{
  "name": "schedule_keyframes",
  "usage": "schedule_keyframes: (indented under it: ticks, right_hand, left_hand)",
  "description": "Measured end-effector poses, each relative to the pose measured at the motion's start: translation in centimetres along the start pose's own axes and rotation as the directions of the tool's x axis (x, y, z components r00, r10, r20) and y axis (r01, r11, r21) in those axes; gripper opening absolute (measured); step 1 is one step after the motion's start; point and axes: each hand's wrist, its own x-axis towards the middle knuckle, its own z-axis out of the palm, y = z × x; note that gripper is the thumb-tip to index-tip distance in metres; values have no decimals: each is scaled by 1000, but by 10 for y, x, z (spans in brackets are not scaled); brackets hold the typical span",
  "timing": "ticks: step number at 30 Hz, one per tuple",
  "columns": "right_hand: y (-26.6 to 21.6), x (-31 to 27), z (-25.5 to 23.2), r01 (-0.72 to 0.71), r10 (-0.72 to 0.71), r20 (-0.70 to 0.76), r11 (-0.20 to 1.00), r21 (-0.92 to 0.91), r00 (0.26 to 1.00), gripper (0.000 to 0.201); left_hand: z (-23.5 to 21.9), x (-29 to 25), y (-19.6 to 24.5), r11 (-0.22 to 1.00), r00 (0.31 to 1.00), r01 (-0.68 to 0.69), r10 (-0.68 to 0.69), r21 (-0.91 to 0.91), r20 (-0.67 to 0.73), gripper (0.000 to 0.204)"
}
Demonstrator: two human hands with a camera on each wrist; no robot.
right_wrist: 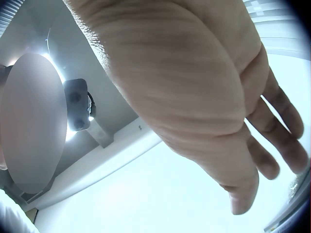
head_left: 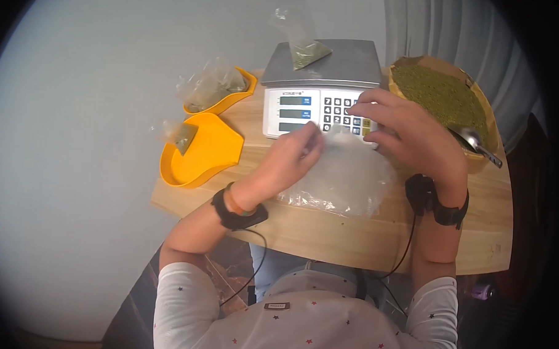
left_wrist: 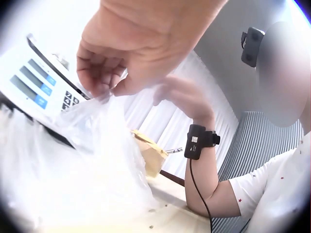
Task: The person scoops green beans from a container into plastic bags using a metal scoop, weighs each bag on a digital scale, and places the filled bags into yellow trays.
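My left hand (head_left: 285, 163) pinches the top edge of a clear plastic bag (head_left: 347, 180) between thumb and fingers, as the left wrist view also shows at the bag (left_wrist: 104, 160). The bag spreads over the wooden table in front of a digital scale (head_left: 352, 66). My right hand (head_left: 413, 136) is over the right side of the scale's keypad, fingers apart and loosely bent, with nothing held; the right wrist view shows its palm (right_wrist: 180, 87) and parted fingers. A small bag of green powder (head_left: 308, 53) lies on the scale's plate.
At the left are two yellow trays (head_left: 206, 152), the nearer with one small filled bag (head_left: 183, 137), the farther with several bags (head_left: 215, 86). A container of green powder (head_left: 439, 94) with a metal scoop (head_left: 471, 139) stands at the right. Cables hang from both wrists.
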Motion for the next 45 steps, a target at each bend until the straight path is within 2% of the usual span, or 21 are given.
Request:
schedule_keyframes:
  ticks: [2,3,5,9,11,13,16,18,20,21,22,23,24,26,29,32,35,36,39,43,45]
  right_hand:
    - [0,2,3,32,-28,-88,998,46,996,32]
    - [-1,3,0,47,-43,-86,998,44,995,32]
    - [-1,2,-11,-160,154,125,986,45,980,26]
    - [10,-2,-23,-54,52,89,998,14,995,21]
    - [3,-5,-39,-239,233,144,970,30,962,19]
    - [11,-14,-47,-184,184,65,983,9,981,20]
    - [11,-28,-60,-211,209,-117,977,-6,971,21]
    - [7,-35,-68,-215,211,-147,976,-17,966,22]
    - [1,-41,-74,-218,210,-175,976,-29,962,22]
    - [-3,-42,-76,-225,216,-193,974,-26,957,22]
    - [-6,-45,-77,-232,223,-211,972,-22,952,22]
    - [-7,-47,-78,-229,218,-213,973,-29,952,22]
    - [-8,-49,-80,-243,234,-209,970,-14,949,21]
    - [-10,-51,-81,-253,249,-199,968,10,948,19]
    - [-8,-51,-81,-231,229,-217,973,17,949,18]
    - [-5,-50,-80,-241,240,-221,970,24,945,19]
    - [-3,-47,-80,-258,257,-226,966,29,940,20]
    - [-2,-47,-79,-261,259,-230,965,24,938,21]
    - [0,-48,-77,-260,260,-241,965,32,935,21]
    - [3,-52,-80,-278,278,-241,960,36,930,21]
    - [6,-55,-81,-297,299,-256,954,47,919,22]
  left_hand:
    - [7,13,13,970,972,-218,207,-104,-110,9]
    - [8,19,22,971,971,-218,205,-97,-123,9]
    - [9,29,35,943,930,-331,318,-42,-181,9]
    - [10,45,42,949,945,-313,308,-32,-114,11]
    - [8,55,46,922,916,-387,385,2,-112,14]
    - [-3,74,36,888,859,-460,453,31,-239,19]
    - [-22,108,9,952,856,-303,296,52,-423,38]
    - [-27,145,-38,967,844,-248,247,62,-475,48]
    - [-25,184,-95,834,635,-160,497,529,-591,66]
    - [-24,196,-108,833,630,-163,500,528,-595,66]
    - [-24,206,-113,974,773,-39,169,221,-611,71]
    - [-23,213,-118,986,847,140,-167,-92,-505,75]
    - [-24,215,-112,986,843,137,-166,-93,-513,75]
    - [-30,214,-105,836,902,274,-394,-475,-175,81]
    - [-24,221,-111,897,873,285,-389,-338,-294,60]
    - [-26,221,-108,896,870,348,-418,-274,-261,45]
    - [-16,234,-142,855,910,282,-383,-435,-161,35]
    - [-23,222,-125,821,893,312,-425,-477,-147,28]
    - [-47,195,-117,780,905,283,-410,-559,-114,30]
    - [-98,141,-137,847,912,284,-383,-449,-144,38]
    - [-132,113,-156,839,863,433,-492,-331,-119,42]
